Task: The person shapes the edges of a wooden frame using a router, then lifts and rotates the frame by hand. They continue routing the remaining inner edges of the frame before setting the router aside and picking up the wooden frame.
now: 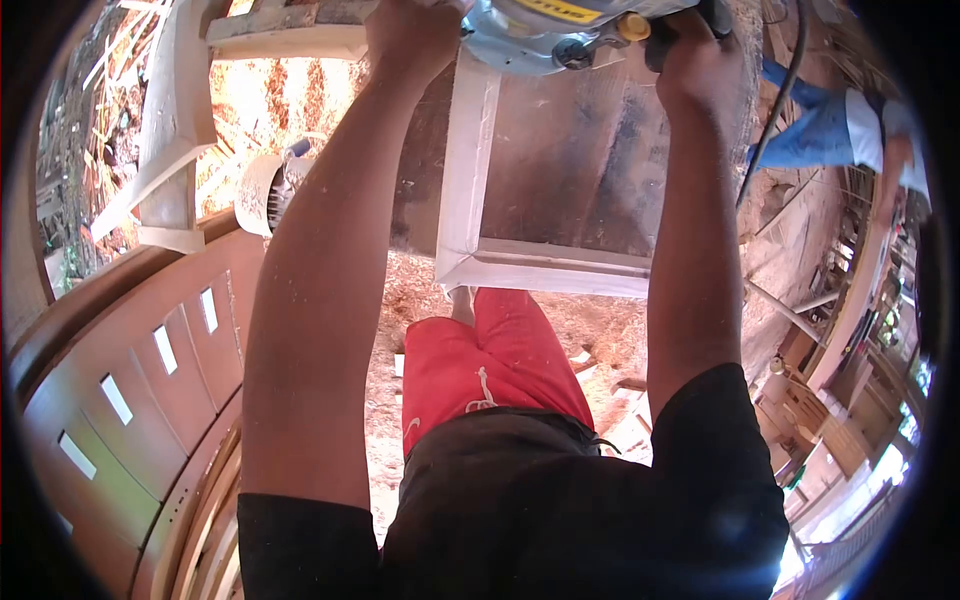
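A light blue power tool [530, 48], which looks like a router, rests on a wooden frame [470, 170] at the top of the view. It has a yellow label and a brass-coloured knob; its upper part is cut off. My right hand [695, 65] is closed around its dark handle on the right side. At the tool's left side is my left hand [415, 38], curled closed against it, with the fingertips partly out of view. The frame has pale wooden edges around a dark brown flat surface [575, 160].
A dark cable [788, 110] hangs at the right. A person in blue trousers [815, 130] stands beyond it. A brown panelled door [150, 390] leans at the left, near a motor-like object [268, 195]. Wood shavings [400, 270] cover the ground; timber [835, 440] lies at the right.
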`<state>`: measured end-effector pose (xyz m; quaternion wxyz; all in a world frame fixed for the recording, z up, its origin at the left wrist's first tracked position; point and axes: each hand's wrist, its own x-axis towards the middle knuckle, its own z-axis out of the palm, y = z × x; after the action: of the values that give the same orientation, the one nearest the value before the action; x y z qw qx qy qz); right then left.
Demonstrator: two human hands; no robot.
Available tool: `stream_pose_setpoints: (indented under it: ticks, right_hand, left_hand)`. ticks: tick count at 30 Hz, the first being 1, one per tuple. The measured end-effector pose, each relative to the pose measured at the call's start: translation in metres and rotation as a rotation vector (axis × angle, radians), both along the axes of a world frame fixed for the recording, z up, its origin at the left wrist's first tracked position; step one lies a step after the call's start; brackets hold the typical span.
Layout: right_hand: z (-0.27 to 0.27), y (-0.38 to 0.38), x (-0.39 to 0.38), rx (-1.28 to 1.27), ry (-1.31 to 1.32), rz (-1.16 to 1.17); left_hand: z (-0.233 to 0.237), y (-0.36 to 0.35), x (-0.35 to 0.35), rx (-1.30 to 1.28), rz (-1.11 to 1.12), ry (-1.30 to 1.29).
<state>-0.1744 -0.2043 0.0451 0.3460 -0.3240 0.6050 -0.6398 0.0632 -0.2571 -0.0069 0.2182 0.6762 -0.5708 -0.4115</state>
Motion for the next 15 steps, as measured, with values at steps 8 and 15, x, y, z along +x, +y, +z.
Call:
stream_pose_setpoints:
  ticks: [8, 15]
  right_hand:
    - [-0.021, -0.016, -0.052, 0.114, 1.225, -0.027]
    - [0.004, -0.042, -0.010, 0.014, 0.154, -0.146]
  left_hand:
    - [-0.017, -0.025, -0.004, -0.155, 0.005, 0.009]
    - [-0.019, -0.047, -0.012, -0.290, 0.014, 0.018]
